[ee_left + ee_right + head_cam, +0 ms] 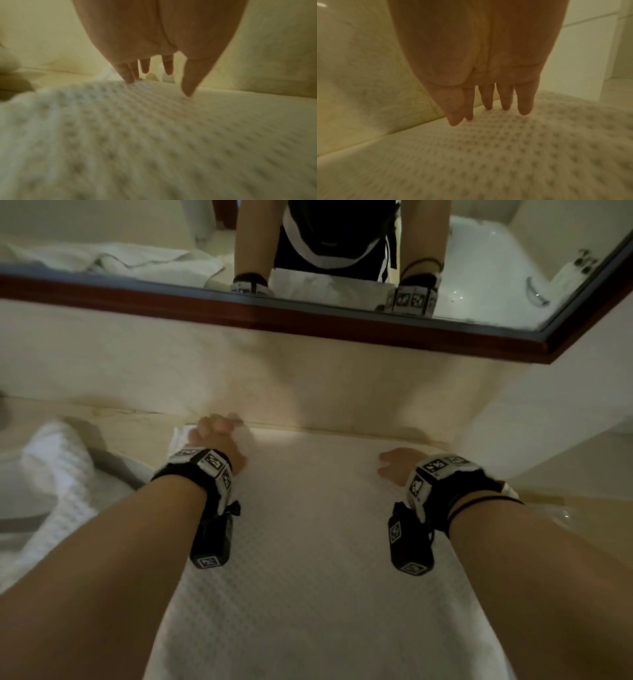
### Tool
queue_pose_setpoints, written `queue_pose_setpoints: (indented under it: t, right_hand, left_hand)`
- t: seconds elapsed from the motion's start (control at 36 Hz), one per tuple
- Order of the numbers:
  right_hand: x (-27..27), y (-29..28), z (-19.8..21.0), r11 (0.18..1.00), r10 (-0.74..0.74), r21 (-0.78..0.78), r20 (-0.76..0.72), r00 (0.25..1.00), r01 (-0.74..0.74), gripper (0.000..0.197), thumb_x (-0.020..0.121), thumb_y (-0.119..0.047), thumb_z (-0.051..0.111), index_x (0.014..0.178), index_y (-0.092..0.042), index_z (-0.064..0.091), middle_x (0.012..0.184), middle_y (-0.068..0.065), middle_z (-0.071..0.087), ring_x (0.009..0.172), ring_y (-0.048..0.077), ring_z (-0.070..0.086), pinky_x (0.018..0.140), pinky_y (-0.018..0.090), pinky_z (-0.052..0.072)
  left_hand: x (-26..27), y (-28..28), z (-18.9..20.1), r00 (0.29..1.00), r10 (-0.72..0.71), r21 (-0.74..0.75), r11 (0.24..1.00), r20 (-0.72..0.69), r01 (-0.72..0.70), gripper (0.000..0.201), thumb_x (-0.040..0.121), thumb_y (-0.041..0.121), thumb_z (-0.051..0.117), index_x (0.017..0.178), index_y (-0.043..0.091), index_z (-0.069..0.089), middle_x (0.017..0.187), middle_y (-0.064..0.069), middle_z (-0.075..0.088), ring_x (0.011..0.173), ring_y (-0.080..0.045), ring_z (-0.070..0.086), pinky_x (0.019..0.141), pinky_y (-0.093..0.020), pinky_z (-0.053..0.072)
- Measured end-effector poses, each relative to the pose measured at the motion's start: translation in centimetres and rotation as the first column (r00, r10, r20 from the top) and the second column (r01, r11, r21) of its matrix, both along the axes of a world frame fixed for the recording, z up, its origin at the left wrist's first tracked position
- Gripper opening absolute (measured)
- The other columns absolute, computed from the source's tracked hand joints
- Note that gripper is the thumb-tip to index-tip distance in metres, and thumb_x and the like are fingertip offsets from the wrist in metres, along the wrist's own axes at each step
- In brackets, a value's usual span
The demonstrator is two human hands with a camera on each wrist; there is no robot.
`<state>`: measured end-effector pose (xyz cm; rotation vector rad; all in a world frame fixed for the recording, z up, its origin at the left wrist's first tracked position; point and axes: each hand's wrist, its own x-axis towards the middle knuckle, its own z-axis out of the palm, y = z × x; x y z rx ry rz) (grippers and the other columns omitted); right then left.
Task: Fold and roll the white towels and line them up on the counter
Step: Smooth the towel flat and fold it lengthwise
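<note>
A white waffle-weave towel point(308, 542) lies spread flat on the beige counter point(137, 426), reaching from its back edge toward me. My left hand point(214, 440) rests near the towel's far left corner, fingers straight and tips touching the cloth point(154, 121). My left fingers point(128, 75) hold nothing. My right hand point(397, 469) lies flat on the towel's far right part, and its straight fingers point(505, 100) press down on the weave point(505, 155).
A second white towel point(58, 470) lies crumpled over the sink rim at the left. A wood-framed mirror point(308, 320) hangs just behind the counter's backsplash. A white tiled ledge point(565, 453) rises at the right.
</note>
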<state>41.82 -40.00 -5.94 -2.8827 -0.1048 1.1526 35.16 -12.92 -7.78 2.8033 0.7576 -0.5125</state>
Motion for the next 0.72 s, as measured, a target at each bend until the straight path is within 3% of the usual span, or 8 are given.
queue_pose_setpoints:
  t: [0.06,0.11,0.19,0.31,0.42,0.5,0.61,0.72]
  right_hand:
    - [-0.7,1.2,-0.7,0.995,0.063,-0.070,-0.044,0.997,-0.066,0.061,0.101,-0.044,0.030,0.151,-0.019,0.009,0.158,0.010,0.008,0.144,0.028,0.016,0.116,0.036,0.017]
    - [-1.2,2.3,-1.6,0.989,0.079,-0.122,-0.027,0.997,-0.082,0.064,0.098,-0.050,0.029,0.151,-0.022,0.006,0.157,0.013,0.005,0.142,0.034,0.015,0.116,0.045,0.019]
    - [-1.7,3.2,-2.4,0.984,0.075,-0.165,0.025,0.997,-0.070,0.065,0.095,-0.051,0.032,0.149,-0.023,0.008,0.153,0.014,0.008,0.139,0.040,0.018,0.113,0.050,0.020]
    - [-2.0,3.7,-2.2,0.981,0.047,-0.192,0.035,0.998,-0.039,0.068,0.095,-0.052,0.033,0.150,-0.025,0.002,0.155,0.013,-0.002,0.141,0.042,0.008,0.114,0.053,0.018]
    - [-1.7,3.8,-1.8,0.981,0.055,-0.185,0.015,0.998,-0.051,0.068,0.098,-0.049,0.030,0.151,-0.022,-0.002,0.157,0.014,-0.008,0.145,0.035,0.000,0.117,0.050,0.009]
    - [-1.6,4.0,-1.5,0.981,0.051,-0.185,0.007,0.999,-0.048,0.068,0.098,-0.050,0.028,0.151,-0.022,-0.005,0.157,0.013,-0.012,0.145,0.035,-0.004,0.117,0.048,0.006]
    - [-0.8,4.3,-1.3,0.986,0.019,-0.164,-0.001,1.000,-0.019,0.070,0.097,-0.052,0.031,0.151,-0.026,-0.005,0.157,0.011,-0.016,0.144,0.039,-0.004,0.116,0.047,0.008]
    - [-0.3,4.6,-2.4,0.994,-0.015,-0.111,0.029,0.999,0.018,0.073,0.094,-0.056,0.034,0.150,-0.030,-0.004,0.156,0.011,-0.020,0.144,0.039,-0.009,0.116,0.048,0.010]
  left_hand:
    - [-0.5,1.6,0.5,0.997,0.068,0.111,0.992,-0.038,-0.064,0.058,0.091,0.025,0.046,0.142,0.011,0.021,0.137,-0.016,0.029,0.128,-0.036,0.031,0.110,-0.046,0.029]
    - [-0.9,2.8,0.4,0.987,0.062,0.167,0.985,-0.150,-0.037,0.061,0.089,0.024,0.050,0.141,0.013,0.020,0.135,-0.020,0.028,0.124,-0.040,0.033,0.106,-0.050,0.033]
    - [-0.8,3.3,0.7,0.968,0.048,0.132,0.991,-0.248,-0.015,0.060,0.086,0.017,0.059,0.136,0.016,0.026,0.137,-0.020,0.027,0.125,-0.043,0.037,0.104,-0.052,0.036]
    - [0.3,3.2,1.3,0.976,0.026,0.046,0.999,-0.217,-0.016,0.054,0.088,0.010,0.057,0.135,0.013,0.032,0.137,-0.019,0.031,0.122,-0.040,0.043,0.103,-0.049,0.040]
    - [0.9,4.2,2.1,0.986,-0.050,0.031,0.998,-0.156,0.055,0.048,0.082,0.014,0.068,0.125,0.002,0.052,0.123,-0.022,0.055,0.112,-0.037,0.056,0.096,-0.041,0.048]
    - [1.2,4.5,2.4,0.989,-0.105,0.039,0.993,-0.100,0.110,0.033,0.091,0.014,0.058,0.120,-0.002,0.056,0.123,-0.023,0.057,0.115,-0.035,0.054,0.097,-0.038,0.042]
    - [2.2,4.8,2.3,0.997,-0.063,0.021,0.998,-0.048,0.064,0.026,0.094,0.016,0.048,0.112,0.004,0.063,0.115,-0.021,0.061,0.106,-0.036,0.058,0.090,-0.037,0.045]
    - [2.7,5.8,1.3,0.997,-0.080,0.060,0.995,0.003,0.079,0.029,0.093,0.017,0.047,0.114,0.023,0.066,0.118,-0.015,0.063,0.106,-0.035,0.060,0.093,-0.036,0.046]
